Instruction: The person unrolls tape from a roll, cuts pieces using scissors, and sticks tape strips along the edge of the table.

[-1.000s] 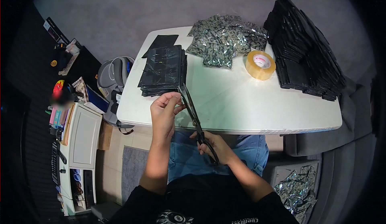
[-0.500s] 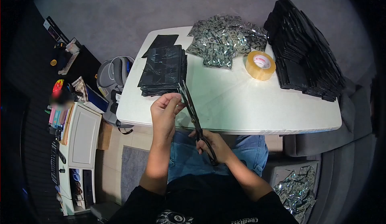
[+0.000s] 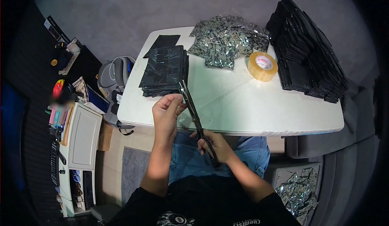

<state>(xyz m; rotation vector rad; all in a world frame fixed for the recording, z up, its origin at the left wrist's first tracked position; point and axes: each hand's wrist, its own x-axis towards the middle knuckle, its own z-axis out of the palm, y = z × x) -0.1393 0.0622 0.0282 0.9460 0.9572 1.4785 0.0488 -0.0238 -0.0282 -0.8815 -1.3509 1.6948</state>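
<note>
Head view: the scissors point(image 3: 194, 119) cross the table's point(image 3: 247, 114) near edge aslant, their long axis running from the right hand point(image 3: 216, 147), just off that edge, up and leftward to the left hand point(image 3: 167, 109). The right hand is closed round the handles; the narrowly parted blades lie just right of the left fingertips, so the left hand is the nearer to the cutting end. Its thumb and fingers are pinched together over the table; whether something thin sits between them I cannot tell. Beyond, toward the table's left edge, lies the black stack point(image 3: 163, 67), its near right corner close to the blade tips; contact is unclear. The tape point(image 3: 257, 70) sits well apart, toward the right edge.
</note>
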